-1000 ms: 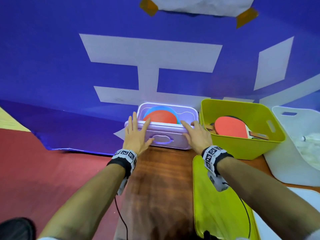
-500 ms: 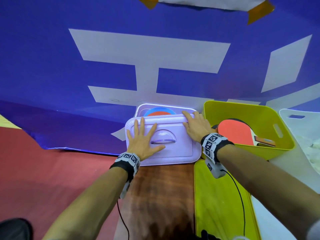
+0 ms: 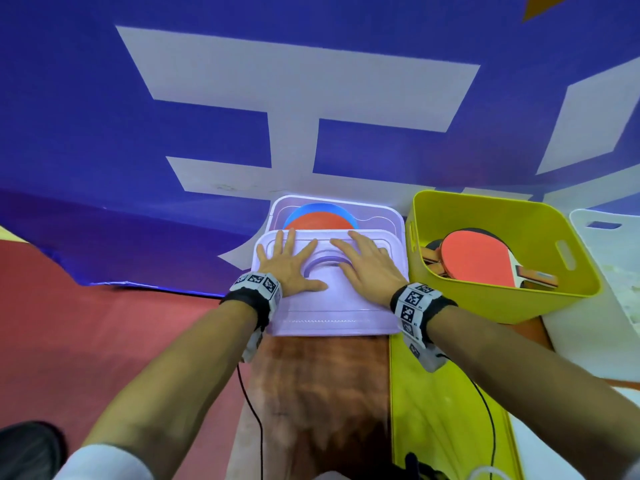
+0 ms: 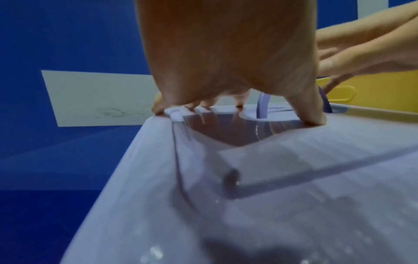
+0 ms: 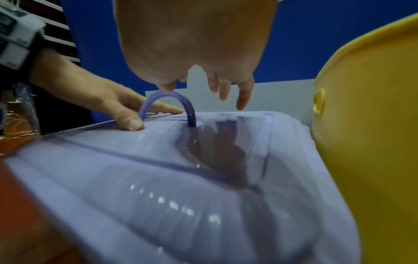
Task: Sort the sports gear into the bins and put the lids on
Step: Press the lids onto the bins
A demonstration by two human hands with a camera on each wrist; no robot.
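A purple lid (image 3: 332, 313) lies over the near part of the purple bin (image 3: 381, 211). The bin's far strip is uncovered and shows a red disc (image 3: 320, 221) over a blue one (image 3: 311, 207). My left hand (image 3: 287, 268) rests flat with spread fingers on the lid's left half. My right hand (image 3: 367, 268) lies flat on its right half. The lid's arched handle (image 3: 323, 263) sits between them. In the left wrist view the left hand's fingertips (image 4: 314, 119) press the lid (image 4: 271, 178). In the right wrist view the right hand (image 5: 192, 44) hovers by the handle (image 5: 167, 100).
A yellow bin (image 3: 519, 299) holding red paddles (image 3: 474, 258) stands directly right of the purple bin. Its yellow lid (image 3: 443, 410) lies on the wooden table (image 3: 311, 393) under my right forearm. A white bin (image 3: 588, 341) is at the far right. A blue banner hangs behind.
The lid went from standing against the bin's front to lying on top of it. Both hands moved from its edges to flat on its top.
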